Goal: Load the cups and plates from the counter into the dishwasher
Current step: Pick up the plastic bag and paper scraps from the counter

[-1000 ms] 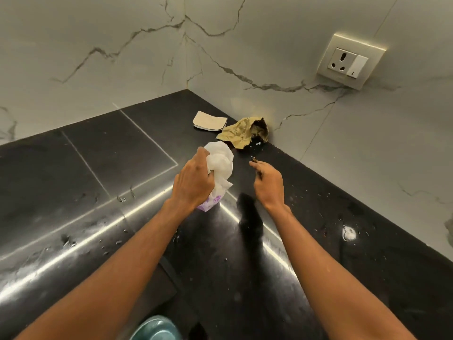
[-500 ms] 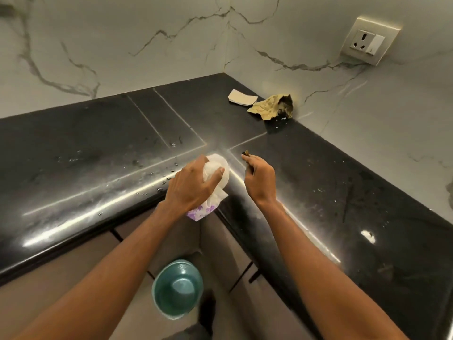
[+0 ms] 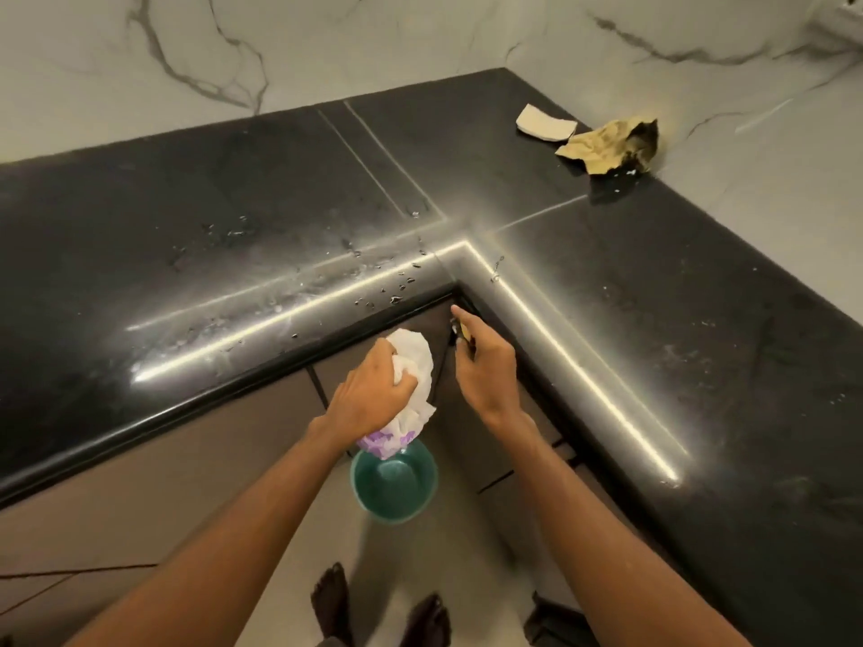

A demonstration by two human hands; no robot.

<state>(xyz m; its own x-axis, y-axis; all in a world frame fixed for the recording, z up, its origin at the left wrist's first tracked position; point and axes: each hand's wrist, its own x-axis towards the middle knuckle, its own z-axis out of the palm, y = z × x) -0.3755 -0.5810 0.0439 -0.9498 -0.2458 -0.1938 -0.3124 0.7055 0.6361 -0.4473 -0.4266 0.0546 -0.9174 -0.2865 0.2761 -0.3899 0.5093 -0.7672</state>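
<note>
My left hand (image 3: 373, 389) grips a crumpled white paper towel (image 3: 413, 366) with a purple print at its lower end. My right hand (image 3: 485, 361) pinches a small dark and yellowish scrap (image 3: 464, 331) between its fingers. Both hands hover off the counter, in front of the inner corner of the black L-shaped countertop (image 3: 233, 226), above the cabinet fronts. A teal bowl-shaped bin (image 3: 394, 483) stands on the floor right below the paper towel. No cups, plates or dishwasher are in view.
A crumpled brown paper (image 3: 611, 142) and a folded beige napkin (image 3: 544, 123) lie at the counter's back right by the marble wall. Water drops dot the counter near the corner (image 3: 397, 282). My bare feet (image 3: 378, 609) stand on the tiled floor.
Both hands have drawn back from over the countertop to beyond its front edge, still holding the paper towel and the scrap. The view has tilted down, bringing the teal bin and floor into sight.
</note>
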